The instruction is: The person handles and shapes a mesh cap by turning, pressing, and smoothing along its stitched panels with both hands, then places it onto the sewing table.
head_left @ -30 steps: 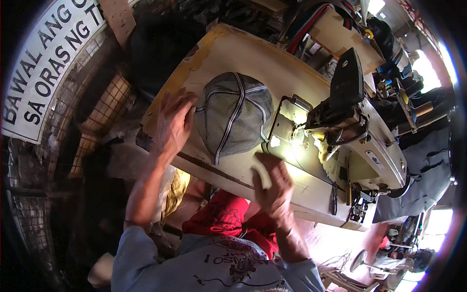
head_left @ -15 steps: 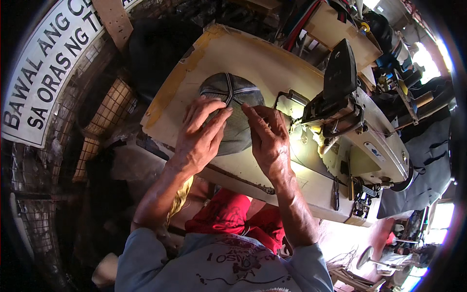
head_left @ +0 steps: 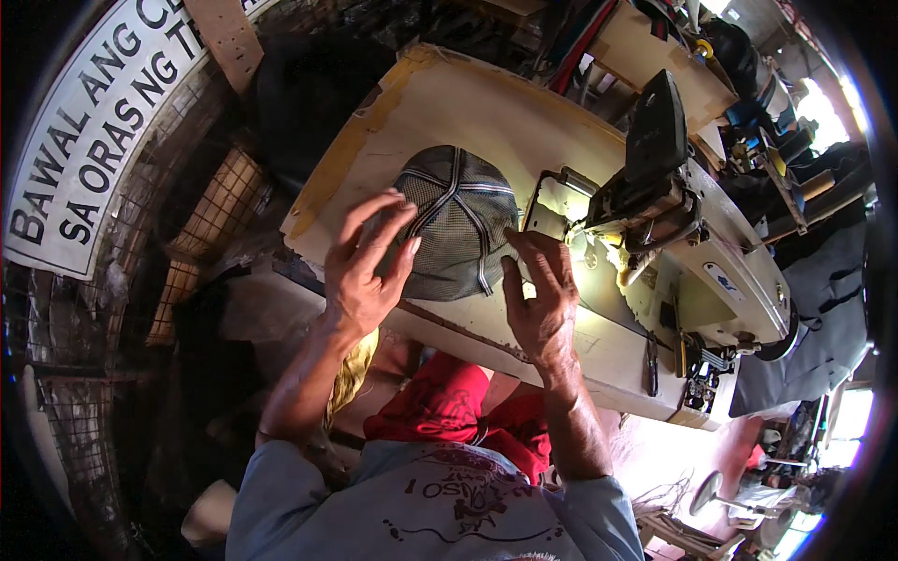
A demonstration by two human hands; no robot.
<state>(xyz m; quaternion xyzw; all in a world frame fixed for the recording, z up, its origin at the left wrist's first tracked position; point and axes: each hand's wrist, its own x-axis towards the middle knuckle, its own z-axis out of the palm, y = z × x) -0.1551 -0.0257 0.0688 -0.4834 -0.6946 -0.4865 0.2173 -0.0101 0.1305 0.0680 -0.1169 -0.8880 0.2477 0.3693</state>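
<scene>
1. Our left hand [head_left: 360,280] has its fingers well spread, tips at the near-left side of the mesh cap [head_left: 449,248], pinching nothing we can see; contact, we can't tell.
2. Our right hand [head_left: 544,313] shows thumb and bent fingers parted at the cap's right edge, with no clear grip; touching or not, we can't call it.
3. Between both sets of fingers sits the cap, striped tapes crossing on top, on the desk [head_left: 374,140]. One-sided pressure could skew it or crease that soft mesh!
4. Just right of the right fingers stands the sewing machine [head_left: 711,224]: a careless sideways reach could knock knuckles or snag mesh there.
</scene>
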